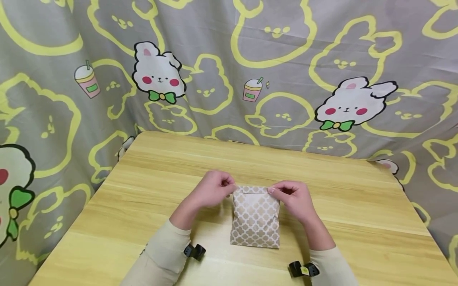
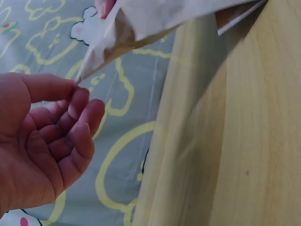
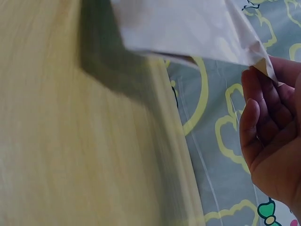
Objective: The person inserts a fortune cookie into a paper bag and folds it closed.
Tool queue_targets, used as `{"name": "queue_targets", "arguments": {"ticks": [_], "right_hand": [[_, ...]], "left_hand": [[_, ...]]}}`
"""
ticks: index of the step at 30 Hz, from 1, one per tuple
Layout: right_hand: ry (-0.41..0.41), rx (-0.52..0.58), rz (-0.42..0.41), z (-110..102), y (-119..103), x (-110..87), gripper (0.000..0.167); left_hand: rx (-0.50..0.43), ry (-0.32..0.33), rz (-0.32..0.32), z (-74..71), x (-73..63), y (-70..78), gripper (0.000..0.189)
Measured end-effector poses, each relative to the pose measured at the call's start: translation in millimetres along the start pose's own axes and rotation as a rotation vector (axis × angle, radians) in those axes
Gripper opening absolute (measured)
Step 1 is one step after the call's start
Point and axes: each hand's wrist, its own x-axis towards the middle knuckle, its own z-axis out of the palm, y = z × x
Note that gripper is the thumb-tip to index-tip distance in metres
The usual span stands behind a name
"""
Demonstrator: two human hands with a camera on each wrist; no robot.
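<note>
A paper bag (image 1: pixel 255 222) with a tan and white lattice pattern is held up over the table, its top edge folded into a narrow flap. My left hand (image 1: pixel 213 188) pinches the bag's top left corner between thumb and forefinger. At the opposite corner, my right hand (image 1: pixel 295 198) pinches the paper the same way. The left wrist view shows the bag's corner (image 2: pixel 101 49) pulled to a point at the fingertips. In the right wrist view the bag's pale side (image 3: pixel 188 28) hangs slanted from the fingers. What the bag contains is hidden.
The wooden table (image 1: pixel 118 210) spreads beneath both arms. A grey curtain (image 1: pixel 214 35) with yellow outlines and white rabbits hangs behind and beside it. Small black devices (image 1: pixel 195 252) are strapped at both wrists.
</note>
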Motion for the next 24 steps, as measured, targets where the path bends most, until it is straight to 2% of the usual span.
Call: {"name": "queue_targets", "arguments": {"ticks": [5, 8, 16, 20, 24], "right_hand": [[-0.02, -0.023, -0.001, 0, 3, 0.7, 0.003], [-0.025, -0.026, 0.027, -2, 5, 0.4, 0.006], [-0.032, -0.01, 0.119, -5, 10, 1.3, 0.011], [0.003, -0.009, 0.191, -3, 12, 2.3, 0.014], [0.065, 0.013, 0.273, 2, 16, 3.4, 0.018]], "left_hand": [[-0.026, -0.002, -0.071, 1.1, 0.1, 1.4, 0.016], [-0.018, 0.017, -0.096, 2.7, 0.9, 1.5, 0.015], [-0.012, 0.083, -0.122, 7.6, 4.1, -5.2, 0.015], [-0.021, 0.147, -0.122, 13.2, 8.4, -10.7, 0.012], [-0.08, 0.211, -0.115, 19.9, 13.9, -19.7, 0.007]]}}
